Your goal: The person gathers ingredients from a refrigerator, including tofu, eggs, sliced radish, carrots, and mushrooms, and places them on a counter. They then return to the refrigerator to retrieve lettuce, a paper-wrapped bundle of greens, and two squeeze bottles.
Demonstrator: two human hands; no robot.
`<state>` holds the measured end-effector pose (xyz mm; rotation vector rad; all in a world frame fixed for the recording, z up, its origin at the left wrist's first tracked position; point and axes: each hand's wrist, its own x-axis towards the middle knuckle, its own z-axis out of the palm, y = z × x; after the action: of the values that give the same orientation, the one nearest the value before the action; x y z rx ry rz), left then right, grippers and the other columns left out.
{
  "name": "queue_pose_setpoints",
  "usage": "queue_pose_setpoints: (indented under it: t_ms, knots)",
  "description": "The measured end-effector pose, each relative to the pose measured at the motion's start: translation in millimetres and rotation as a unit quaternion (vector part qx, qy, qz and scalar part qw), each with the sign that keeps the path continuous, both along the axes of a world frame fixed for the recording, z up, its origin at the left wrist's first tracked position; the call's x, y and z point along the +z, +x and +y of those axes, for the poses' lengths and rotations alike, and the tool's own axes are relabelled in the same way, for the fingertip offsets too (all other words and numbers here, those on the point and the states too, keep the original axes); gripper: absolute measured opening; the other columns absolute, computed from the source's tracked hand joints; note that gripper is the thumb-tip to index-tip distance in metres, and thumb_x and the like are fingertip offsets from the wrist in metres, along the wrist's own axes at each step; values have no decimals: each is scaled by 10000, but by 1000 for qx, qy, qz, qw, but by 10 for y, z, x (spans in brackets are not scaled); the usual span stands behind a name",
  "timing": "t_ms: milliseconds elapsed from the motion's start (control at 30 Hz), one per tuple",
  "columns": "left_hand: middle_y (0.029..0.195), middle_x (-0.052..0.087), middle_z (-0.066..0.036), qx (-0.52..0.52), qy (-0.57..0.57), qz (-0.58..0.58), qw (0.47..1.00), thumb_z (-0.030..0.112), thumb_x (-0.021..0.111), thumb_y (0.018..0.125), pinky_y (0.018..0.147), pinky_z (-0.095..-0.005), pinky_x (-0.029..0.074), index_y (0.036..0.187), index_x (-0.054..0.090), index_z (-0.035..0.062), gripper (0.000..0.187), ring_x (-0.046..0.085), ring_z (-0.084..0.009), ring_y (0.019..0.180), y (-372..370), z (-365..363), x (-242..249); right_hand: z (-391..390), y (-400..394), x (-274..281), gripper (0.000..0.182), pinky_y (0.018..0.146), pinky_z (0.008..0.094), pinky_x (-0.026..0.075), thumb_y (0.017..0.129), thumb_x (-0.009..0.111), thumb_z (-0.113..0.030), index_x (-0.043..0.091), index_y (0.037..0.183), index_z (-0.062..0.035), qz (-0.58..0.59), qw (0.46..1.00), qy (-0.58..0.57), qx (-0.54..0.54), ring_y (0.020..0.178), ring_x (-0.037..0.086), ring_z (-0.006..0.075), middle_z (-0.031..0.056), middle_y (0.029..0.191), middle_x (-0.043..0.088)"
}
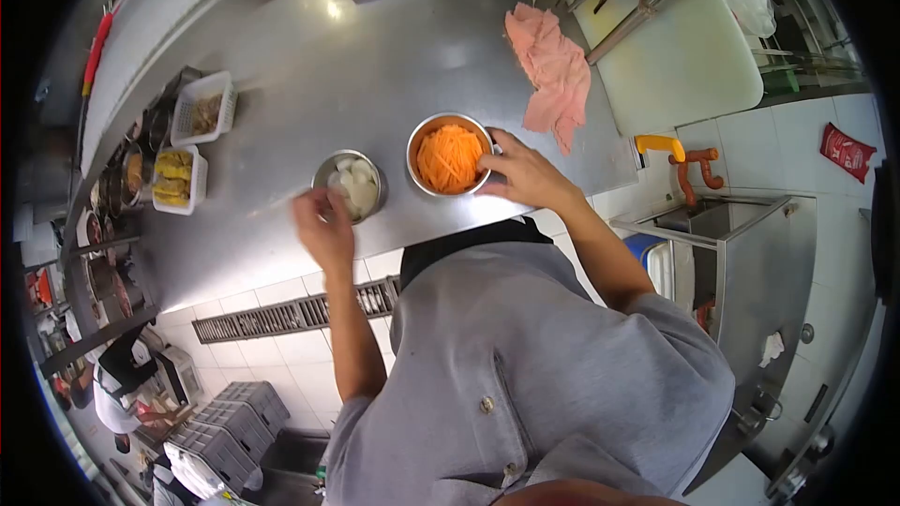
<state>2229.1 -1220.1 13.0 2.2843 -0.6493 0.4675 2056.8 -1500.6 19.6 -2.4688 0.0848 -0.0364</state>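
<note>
Steel tabletop. Far left: two white baskets of food. Left hand, blurred, at near edge of small steel bowl of pale slices; cannot tell its grip. Right hand clasps rim of carrot bowl. Pink cloth, then white cutting board.

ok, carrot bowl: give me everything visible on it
The carrot bowl is a round metal bowl, shiny, upright on the steel counter near its front edge. It is filled with orange carrot strips. The right hand touches its rim from the side. A smaller metal bowl with white pieces sits close beside it.
</note>
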Motion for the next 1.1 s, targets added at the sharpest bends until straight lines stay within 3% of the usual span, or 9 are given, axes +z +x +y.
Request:
queue_pose_setpoints:
  t_ms: [100,133,267,333,433,533,733,933,1100]
  knots:
    - [760,633,-88,-114,-127,322,931,158,710,853,587,-293,490,996,573,-11,260,600,-170,630,-453,-509,189,-43,20,-63,434,886,412,461,717,787,-223,619,1100,-110,-148,986,79,-20,1125,515,358,206,1296,434]
    - [743,633,-93,-122,-101,348,924,146,708,848,586,-290,493,993,568,-22,262,605,-166,628,-461,-647,148,2,58,144,419,841,417,472,720,773,-246,602,1040,-37,-93,965,221,-104,1031,554,379,225,1158,522]
    - [706,629,-113,-88,-74,462,879,117,708,815,578,-296,496,923,570,-34,231,618,-168,615,-344,-878,19,34,297,25,320,799,446,475,753,705,-181,557,952,22,98,944,217,-230,930,572,413,254,965,575]
    - [696,622,-146,-95,-24,399,912,105,704,776,587,-338,493,840,566,-30,204,625,-223,628,-279,-816,-165,128,285,-102,214,734,470,477,760,621,-107,505,868,37,-47,974,40,-216,828,584,447,283,827,580]
    - [689,593,-208,-82,-1,323,943,110,698,739,627,-408,472,797,553,-36,214,619,-336,666,-323,-799,-132,244,256,-65,158,712,491,479,731,568,-20,492,854,44,-73,973,22,-219,822,588,467,289,832,589]
    - [739,580,-148,-89,-54,386,917,114,666,802,529,-344,490,901,525,-27,223,628,-247,656,-393,-878,151,183,316,127,203,563,468,486,746,603,2,470,896,35,-129,966,47,-221,658,596,453,278,796,577]
    - [912,553,-82,-104,-163,516,835,142,636,905,550,-270,526,1010,497,10,218,622,-149,800,-323,-954,783,-113,442,547,260,381,296,521,822,545,21,386,1027,15,-2,895,378,-235,549,635,252,182,824,583]
    - [991,582,-89,-96,-208,293,928,235,670,903,631,-264,491,1079,551,5,314,594,-173,791,-342,-432,389,-656,268,404,250,399,311,534,841,532,26,399,1050,-6,-174,817,430,-342,549,634,224,175,943,573]
    - [1193,490,-234,122,112,19,986,240,795,778,884,-427,462,1135,588,67,447,552,-358,1046,-470,113,-101,-753,210,-165,315,472,338,549,869,535,-10,431,1165,-33,-63,801,437,-404,624,655,258,182,1004,567]
